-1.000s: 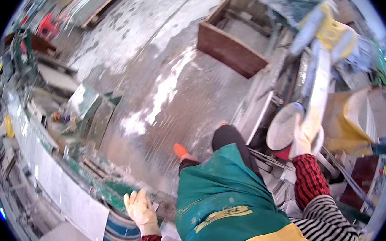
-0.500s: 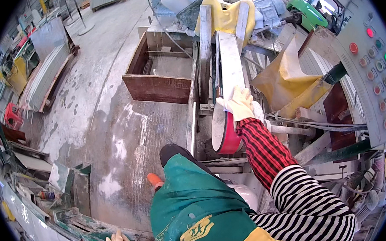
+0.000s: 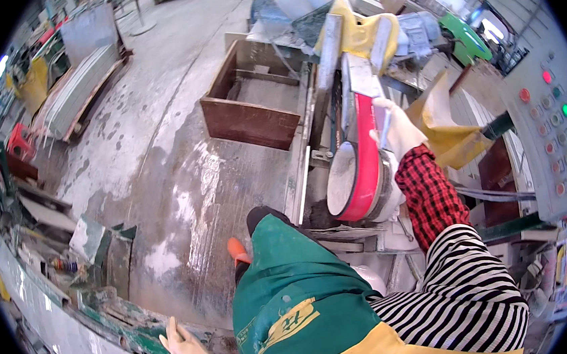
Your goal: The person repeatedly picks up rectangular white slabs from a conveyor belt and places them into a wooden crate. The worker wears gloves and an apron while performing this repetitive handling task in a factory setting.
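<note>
So the person's right hand (image 3: 397, 130), in a pale work glove, is reaching out over the red wheel guard (image 3: 363, 160) of a big cutting machine, far right of the green apron (image 3: 288, 305). The gloved hand is resting right on the top edge of that red guard, fingers (image 3: 385, 111) stretched out fairly flat rather than curled, but I honestly can't tell if they're actually gripping anything or just pressing on it. The sleeve is red plaid at the cuff and striped black and white further up.

The left hand (image 3: 184, 347) is hanging down low at the near left, also gloved, fingers spread loosely open and holding nothing. It's hovering just beside a stack of greenish stone slabs (image 3: 101, 247) leaning along the left side.

The red guard is sitting upright, wrapped around a pale round disc (image 3: 341, 179), with a yellow machine housing (image 3: 362, 32) further away behind it. Left of the machine there's an open brown wooden box (image 3: 243, 106) sitting on the wet, dusty concrete floor (image 3: 154, 161). Over on the far right a grey control panel (image 3: 553, 133) with red and green buttons is standing upright, well apart from either hand. An orange shoe (image 3: 237, 250) is poking out just below the apron.
</note>
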